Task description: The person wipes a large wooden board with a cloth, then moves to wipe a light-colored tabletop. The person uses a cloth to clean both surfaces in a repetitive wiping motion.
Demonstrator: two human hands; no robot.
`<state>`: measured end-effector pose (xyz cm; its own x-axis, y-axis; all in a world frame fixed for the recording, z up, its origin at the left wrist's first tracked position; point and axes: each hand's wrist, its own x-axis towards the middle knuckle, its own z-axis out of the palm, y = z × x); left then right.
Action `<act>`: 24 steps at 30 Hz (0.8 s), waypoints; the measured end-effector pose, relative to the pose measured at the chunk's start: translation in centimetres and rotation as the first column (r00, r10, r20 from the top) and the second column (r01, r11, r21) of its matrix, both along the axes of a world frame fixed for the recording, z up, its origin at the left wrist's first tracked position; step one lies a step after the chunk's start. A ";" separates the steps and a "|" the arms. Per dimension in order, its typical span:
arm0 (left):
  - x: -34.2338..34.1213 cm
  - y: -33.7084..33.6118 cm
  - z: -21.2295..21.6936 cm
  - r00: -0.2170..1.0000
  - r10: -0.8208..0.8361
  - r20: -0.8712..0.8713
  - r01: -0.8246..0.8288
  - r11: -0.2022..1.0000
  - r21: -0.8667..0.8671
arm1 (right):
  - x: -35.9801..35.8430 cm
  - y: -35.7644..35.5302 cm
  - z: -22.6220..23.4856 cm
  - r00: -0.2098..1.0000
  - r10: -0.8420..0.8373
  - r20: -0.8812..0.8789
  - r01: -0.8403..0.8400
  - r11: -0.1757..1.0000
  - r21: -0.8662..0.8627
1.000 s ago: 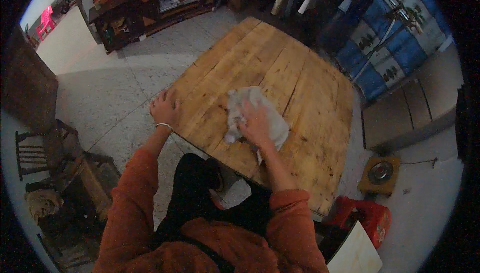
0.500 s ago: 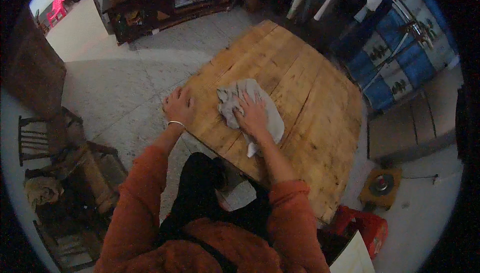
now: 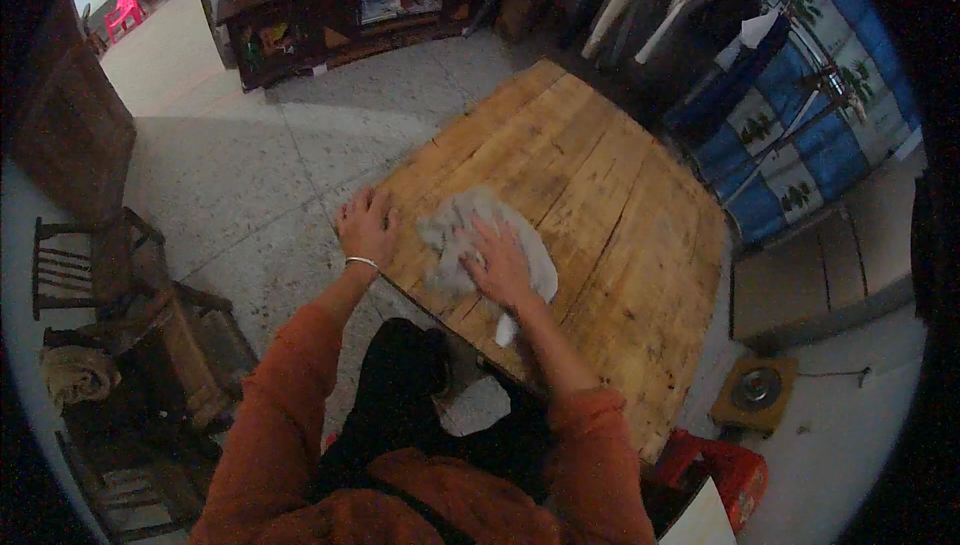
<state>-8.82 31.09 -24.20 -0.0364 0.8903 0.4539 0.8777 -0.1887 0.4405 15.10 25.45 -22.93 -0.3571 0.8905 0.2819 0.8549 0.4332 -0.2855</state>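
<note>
A wooden plank table stands before me, its top marked with dark stains and seams. My right hand lies flat with spread fingers on a crumpled pale grey cloth, pressing it to the wood. Part of the cloth shows around the hand, and a white corner sticks out below the wrist. At the table's left corner my left hand rests on the edge with fingers apart, holding nothing. A pale bangle circles that wrist.
Wooden chairs stand on the left. A dark cabinet and hanging clothes line the far side. At the right are a yellow box with a round metal top and a red plastic object.
The view has shifted, so the table appears lower. My right hand and the cloth have moved slightly left and nearer to me across the wood. My left hand keeps its place at the corner.
</note>
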 end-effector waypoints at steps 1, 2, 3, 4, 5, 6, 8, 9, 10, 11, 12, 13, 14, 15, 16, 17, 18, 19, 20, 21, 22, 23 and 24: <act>0.1 -0.2 0.3 1.000 -0.004 0.012 0.004 1.000 -0.002 | -0.9 1.7 -0.2 0.996 -0.085 -0.018 0.085 0.995 0.043; 0.2 -0.2 0.3 1.000 -0.003 -0.006 0.003 1.000 0.027 | -1.7 2.5 -0.4 0.985 -0.169 -0.039 0.172 0.981 0.085; 0.3 -0.1 -0.1 1.000 -0.002 -0.022 0.003 0.999 0.053 | -2.8 2.5 -0.5 0.989 -0.145 -0.022 0.147 0.986 0.077; 0.2 0.0 -0.2 0.999 0.004 -0.041 0.000 0.997 0.082 | -4.0 2.6 -0.2 0.993 -0.118 -0.010 0.119 0.990 0.072; -0.1 0.2 -0.2 1.000 0.007 -0.026 -0.006 0.998 0.065 | -4.8 2.5 0.2 0.996 -0.092 0.003 0.092 0.994 0.065; -0.3 0.4 -0.4 1.000 0.006 -0.006 -0.006 0.999 0.040 | -4.9 2.0 0.2 1.000 0.024 -0.004 -0.023 0.999 0.049; -0.4 0.5 -0.8 1.000 0.014 0.018 -0.014 1.000 0.020 | -4.9 0.1 -0.1 0.967 0.253 -0.025 -0.252 0.967 0.020; 0.0 0.3 -0.9 0.999 0.014 0.031 -0.014 1.000 0.020 | -4.1 -0.9 0.1 0.960 0.276 -0.050 -0.277 0.961 -0.009; -0.2 0.2 -0.7 0.999 0.028 0.036 -0.029 0.999 0.025 | -3.5 -1.8 0.6 0.947 0.312 -0.082 -0.315 0.948 -0.032; -0.2 0.1 -0.5 0.998 0.032 0.045 -0.033 0.999 0.041 | -3.1 -2.1 0.8 0.931 0.348 -0.115 -0.355 0.933 -0.053; -0.1 0.0 -0.4 0.998 0.032 0.051 -0.034 0.998 0.051 | -3.0 -1.9 0.6 0.944 0.314 -0.106 -0.320 0.946 -0.053; -0.1 0.0 -0.4 0.998 0.030 0.055 -0.033 0.998 0.061 | -3.0 -1.1 0.6 0.956 0.277 -0.100 -0.283 0.958 -0.052; -0.2 -0.1 -0.8 0.997 0.017 0.076 -0.022 0.997 0.071 | -3.1 -0.3 0.5 0.966 0.241 -0.094 -0.247 0.968 -0.052; -0.4 0.0 -1.0 0.995 0.006 0.095 -0.014 0.996 0.086 | -3.7 0.8 0.4 0.983 0.154 -0.098 -0.156 0.988 -0.016; -0.3 0.1 -1.0 0.993 -0.013 0.117 0.001 0.995 0.103 | -4.6 2.1 0.3 0.993 0.058 -0.102 -0.056 0.998 0.020; -0.1 0.3 -1.1 0.985 -0.061 0.160 0.043 0.993 0.111 | -5.5 3.0 0.2 0.993 -0.038 -0.108 0.044 0.997 0.056; -0.2 0.3 -0.9 0.975 -0.102 0.197 0.079 0.990 0.120 | -6.6 3.8 0.4 0.994 -0.046 -0.099 0.053 0.996 0.071; -0.3 0.2 -0.8 0.962 -0.141 0.234 0.112 0.985 0.132 | -7.7 4.4 0.8 0.995 -0.051 -0.089 0.059 0.994 0.088; -0.5 0.1 -0.7 0.965 -0.157 0.209 0.123 0.978 0.170 | -8.4 4.6 0.9 0.995 -0.058 -0.078 0.066 0.992 0.105; -0.5 -0.1 -0.5 0.966 -0.175 0.190 0.135 0.969 0.206 | -8.4 4.6 0.7 0.997 0.061 -0.041 -0.058 0.995 0.079; -0.4 -0.2 -0.3 0.966 -0.192 0.171 0.148 0.959 0.243 | -8.3 4.5 0.4 0.984 0.180 -0.007 -0.179 0.983 0.048; -0.5 -0.3 -0.1 0.963 -0.243 0.119 0.199 0.933 0.299 | -8.2 4.4 0.1 0.955 0.296 0.022 -0.297 0.955 0.013; -0.8 -0.3 0.1 0.956 -0.286 0.064 0.247 0.903 0.351 | -7.7 4.2 -0.5 0.924 0.379 -0.049 -0.378 0.925 0.037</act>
